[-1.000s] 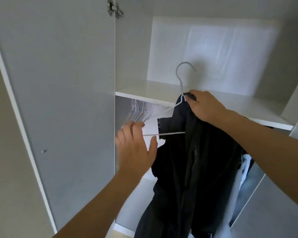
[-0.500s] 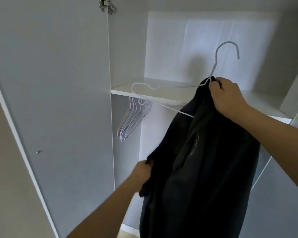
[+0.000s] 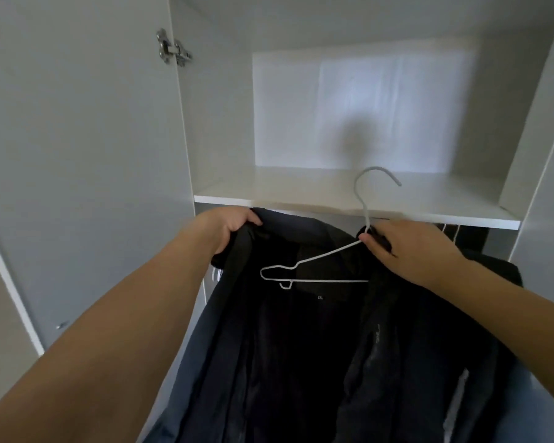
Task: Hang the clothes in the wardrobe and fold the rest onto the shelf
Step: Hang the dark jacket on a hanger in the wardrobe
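A person's two bare arms reach toward an open white wardrobe (image 3: 525,155), holding up a dark jacket (image 3: 317,346) between them. The right hand (image 3: 410,247) is clenched around the neck of a white wire hanger (image 3: 314,270), pinching it together with a fold of the jacket's collar; the hanger's hook points upward in front of the shelf edge. The left hand (image 3: 227,225) grips the jacket's left shoulder edge, fingers curled over the fabric. The hanger's left arm lies bare inside the open collar, against the lining — not tucked into a shoulder on that side. The jacket hangs down from both hands, spread wide, just in front of and below the shelf (image 3: 301,193).

Half a second ago the left hand held the jacket low, near its hem, and the garment dangled in a narrow bunch from the right hand; now the left hand has come up to shoulder height and the jacket is opened out. The hanger has also dropped lower.

The open wardrobe door (image 3: 77,155) stands to the left, a metal hinge (image 3: 173,51) near its top. Dark garments (image 3: 461,235) hang under the shelf at right — partly hidden behind the right wrist.
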{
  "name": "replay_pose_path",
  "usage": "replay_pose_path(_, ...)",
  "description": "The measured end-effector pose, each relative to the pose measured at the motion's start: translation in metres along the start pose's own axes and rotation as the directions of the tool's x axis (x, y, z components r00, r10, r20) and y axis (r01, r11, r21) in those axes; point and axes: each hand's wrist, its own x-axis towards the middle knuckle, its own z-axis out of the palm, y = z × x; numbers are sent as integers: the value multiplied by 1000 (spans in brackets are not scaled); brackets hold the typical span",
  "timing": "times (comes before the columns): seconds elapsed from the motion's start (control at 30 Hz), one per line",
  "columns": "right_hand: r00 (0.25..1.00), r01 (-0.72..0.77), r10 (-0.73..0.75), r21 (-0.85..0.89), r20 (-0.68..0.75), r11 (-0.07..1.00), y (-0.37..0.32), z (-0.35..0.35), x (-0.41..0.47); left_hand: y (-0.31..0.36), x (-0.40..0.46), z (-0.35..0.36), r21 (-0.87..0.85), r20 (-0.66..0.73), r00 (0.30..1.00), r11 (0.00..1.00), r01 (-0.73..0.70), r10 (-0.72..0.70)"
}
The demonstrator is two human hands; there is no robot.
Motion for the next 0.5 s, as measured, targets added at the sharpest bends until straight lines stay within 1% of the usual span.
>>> replay_pose_path(0.07, 997, -26, 23, -30, -71, 999, -4, 6, 0, 10, -6, 5, -10, 1, 999, 999, -41, 41)
replay_pose_path(0.13, 990, -86, 88, 23, -107, 996, -8, 14, 4, 18, -12, 12, -56, 33, 996, 995, -77, 79)
replay_pose_path(0.2, 982, -152, 169, 176, -88, 973, -10, 20, 8, 24, -18, 22, -79, 81, 989, 990, -120, 126)
replay_pose_path(0.27, 975, -166, 207, 362, -77, 917, -11, 24, 10, 29, -25, 31, -66, 97, 983, 987, -148, 154)
replay_pose_path(0.3, 969, -176, 231, 419, -84, 891, -12, 24, 10, 31, -28, 34, -57, 96, 981, 985, -161, 166)
replay_pose_path(0.4, 942, -257, 330, 491, -64, 832, -17, 21, 16, 32, -38, 50, -50, 126, 970, 978, -202, 207)
replay_pose_path(0.5, 924, -333, 380, 574, 40, 748, -24, 23, 27, 32, -51, 69, -43, 217, 950, 974, -221, 225)
